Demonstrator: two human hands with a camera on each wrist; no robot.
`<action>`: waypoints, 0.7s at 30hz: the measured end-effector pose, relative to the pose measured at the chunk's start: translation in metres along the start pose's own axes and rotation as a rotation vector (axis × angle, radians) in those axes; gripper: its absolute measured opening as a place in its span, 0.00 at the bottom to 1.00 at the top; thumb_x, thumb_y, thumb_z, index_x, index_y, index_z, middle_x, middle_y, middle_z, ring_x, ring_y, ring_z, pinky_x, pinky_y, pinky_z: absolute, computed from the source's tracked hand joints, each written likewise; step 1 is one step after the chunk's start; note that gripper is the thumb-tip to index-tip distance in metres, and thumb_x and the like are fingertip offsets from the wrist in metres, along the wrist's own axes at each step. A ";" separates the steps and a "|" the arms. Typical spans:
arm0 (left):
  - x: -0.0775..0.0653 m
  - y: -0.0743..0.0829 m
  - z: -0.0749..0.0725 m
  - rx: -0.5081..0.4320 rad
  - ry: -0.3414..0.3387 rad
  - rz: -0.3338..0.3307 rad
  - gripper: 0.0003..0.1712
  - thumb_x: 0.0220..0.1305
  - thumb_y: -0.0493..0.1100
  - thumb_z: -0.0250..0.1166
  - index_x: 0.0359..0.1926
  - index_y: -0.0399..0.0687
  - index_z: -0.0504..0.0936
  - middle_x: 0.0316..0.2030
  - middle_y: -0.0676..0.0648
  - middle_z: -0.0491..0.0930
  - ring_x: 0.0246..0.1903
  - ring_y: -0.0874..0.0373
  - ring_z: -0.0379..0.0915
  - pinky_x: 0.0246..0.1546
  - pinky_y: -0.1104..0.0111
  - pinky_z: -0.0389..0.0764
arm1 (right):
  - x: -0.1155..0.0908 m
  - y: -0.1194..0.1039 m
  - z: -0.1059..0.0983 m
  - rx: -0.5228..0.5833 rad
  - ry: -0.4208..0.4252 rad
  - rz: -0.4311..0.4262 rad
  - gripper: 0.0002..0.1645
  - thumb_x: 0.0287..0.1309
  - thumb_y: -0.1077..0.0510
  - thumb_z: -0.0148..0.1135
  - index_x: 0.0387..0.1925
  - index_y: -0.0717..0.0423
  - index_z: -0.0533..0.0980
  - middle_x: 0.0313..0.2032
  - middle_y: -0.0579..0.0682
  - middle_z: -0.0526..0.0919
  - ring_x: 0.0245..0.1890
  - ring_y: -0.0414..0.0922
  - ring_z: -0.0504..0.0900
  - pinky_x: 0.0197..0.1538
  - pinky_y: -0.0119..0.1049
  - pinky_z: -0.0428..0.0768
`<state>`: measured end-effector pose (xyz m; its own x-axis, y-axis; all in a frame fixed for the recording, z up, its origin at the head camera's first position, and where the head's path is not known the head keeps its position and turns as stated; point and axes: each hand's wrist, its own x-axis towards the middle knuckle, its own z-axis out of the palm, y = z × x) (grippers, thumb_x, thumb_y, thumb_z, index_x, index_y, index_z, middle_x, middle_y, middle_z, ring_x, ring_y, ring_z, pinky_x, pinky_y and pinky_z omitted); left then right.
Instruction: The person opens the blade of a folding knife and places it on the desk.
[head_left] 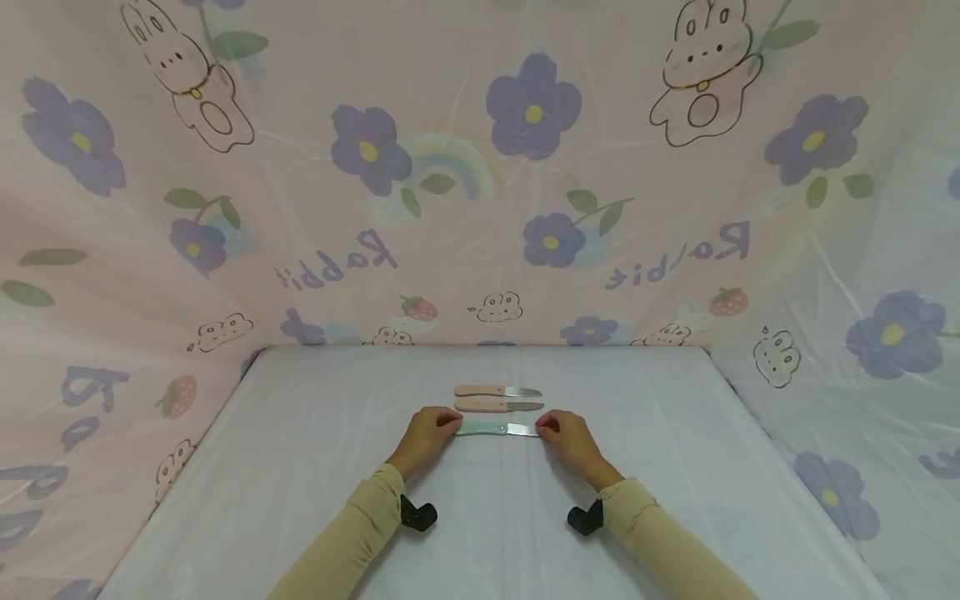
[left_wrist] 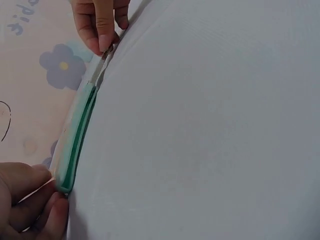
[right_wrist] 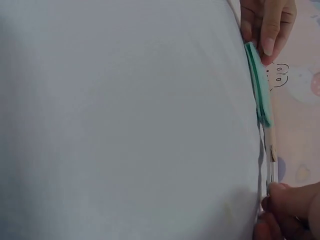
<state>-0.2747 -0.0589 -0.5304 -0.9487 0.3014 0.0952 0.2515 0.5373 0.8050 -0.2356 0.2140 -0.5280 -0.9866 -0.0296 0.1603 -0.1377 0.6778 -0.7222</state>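
Note:
A small knife with a mint-green handle [head_left: 482,427] and short metal blade lies crosswise between my hands. My left hand [head_left: 429,432] pinches the butt of its handle between thumb and fingers. At the other end, my right hand [head_left: 570,437] pinches the tip of the blade [head_left: 520,430]. The left wrist view shows a darker green strip along the handle's edge [left_wrist: 77,137]. Just beyond it, two knives with peach handles lie side by side, a far one [head_left: 480,390] and a nearer one [head_left: 482,406], blades pointing right.
A white cloth covers the table [head_left: 495,533]. Behind and at both sides hangs a pink curtain [head_left: 450,225] printed with rabbits and purple flowers. Dark camera mounts sit at the left wrist [head_left: 418,514] and the right wrist [head_left: 586,518].

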 end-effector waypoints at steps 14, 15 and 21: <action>-0.015 -0.013 -0.020 -0.007 0.005 0.018 0.13 0.64 0.45 0.61 0.46 0.46 0.82 0.43 0.53 0.81 0.45 0.59 0.75 0.47 0.61 0.76 | -0.010 0.010 -0.013 -0.010 0.033 -0.036 0.02 0.54 0.64 0.64 0.31 0.57 0.80 0.31 0.48 0.82 0.32 0.41 0.77 0.38 0.38 0.77; -0.017 -0.014 -0.022 0.000 0.013 0.024 0.12 0.64 0.45 0.61 0.46 0.46 0.82 0.42 0.53 0.80 0.44 0.59 0.75 0.46 0.61 0.76 | -0.012 0.011 -0.015 -0.002 0.023 -0.034 0.02 0.55 0.64 0.64 0.32 0.57 0.80 0.31 0.48 0.82 0.32 0.41 0.77 0.37 0.37 0.77; -0.033 -0.023 -0.037 0.040 0.060 0.069 0.13 0.65 0.45 0.60 0.48 0.46 0.81 0.43 0.54 0.80 0.41 0.60 0.75 0.43 0.63 0.77 | -0.022 0.022 -0.031 -0.014 0.000 -0.022 0.04 0.57 0.64 0.61 0.34 0.56 0.80 0.33 0.47 0.81 0.31 0.39 0.75 0.34 0.32 0.75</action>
